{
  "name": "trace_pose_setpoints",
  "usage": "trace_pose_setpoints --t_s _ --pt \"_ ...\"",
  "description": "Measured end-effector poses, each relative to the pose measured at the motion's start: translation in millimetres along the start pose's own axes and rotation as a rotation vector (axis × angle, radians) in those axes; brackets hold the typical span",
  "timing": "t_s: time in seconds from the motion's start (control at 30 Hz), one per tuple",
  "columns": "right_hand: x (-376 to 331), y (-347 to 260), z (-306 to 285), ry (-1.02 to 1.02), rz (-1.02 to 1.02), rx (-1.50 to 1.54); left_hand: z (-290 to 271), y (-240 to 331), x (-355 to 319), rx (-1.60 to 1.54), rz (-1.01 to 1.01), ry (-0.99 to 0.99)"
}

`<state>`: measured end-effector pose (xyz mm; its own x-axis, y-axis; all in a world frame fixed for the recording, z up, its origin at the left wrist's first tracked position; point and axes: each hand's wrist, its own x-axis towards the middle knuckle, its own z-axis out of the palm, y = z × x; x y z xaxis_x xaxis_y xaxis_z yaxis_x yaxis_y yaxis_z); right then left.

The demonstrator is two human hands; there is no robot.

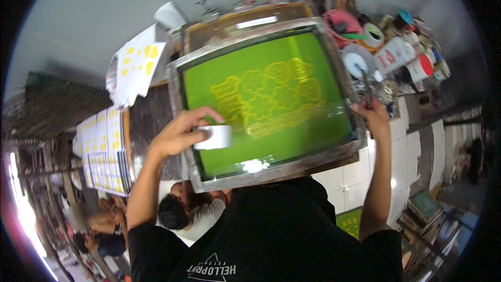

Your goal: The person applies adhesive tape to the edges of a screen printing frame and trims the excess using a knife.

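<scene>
Left hand (180,133) pinches white tape piece (215,137) on green screen-printing frame (266,102), right hand (371,115) clasps frame's edge; press tape flat.

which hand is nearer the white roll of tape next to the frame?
Right. The right hand grips the right edge of the screen frame, just below the white tape roll. The left hand is on the frame's left side, holding a small white card, far from it.

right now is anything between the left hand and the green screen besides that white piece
No. The left hand presses a small white piece flat against the green screen near its left frame edge; nothing else lies between them. The right hand grips the frame's right side.
</scene>
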<state>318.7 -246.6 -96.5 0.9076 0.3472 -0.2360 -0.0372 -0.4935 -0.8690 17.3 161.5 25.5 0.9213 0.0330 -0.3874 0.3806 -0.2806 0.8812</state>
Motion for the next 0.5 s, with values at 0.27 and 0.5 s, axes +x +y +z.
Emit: trace_pose_setpoints --t_s 0.27,0.5 --pt "8.9 12.4 -15.2 -0.029 0.012 -0.089 -20.4 -45.8 -93.6 0.799 -0.150 0.181" --pt "-108.3 -49.2 89.4 0.160 -0.281 -0.396 -4.5 -70.5 -108.6 0.795 0.180 0.321"
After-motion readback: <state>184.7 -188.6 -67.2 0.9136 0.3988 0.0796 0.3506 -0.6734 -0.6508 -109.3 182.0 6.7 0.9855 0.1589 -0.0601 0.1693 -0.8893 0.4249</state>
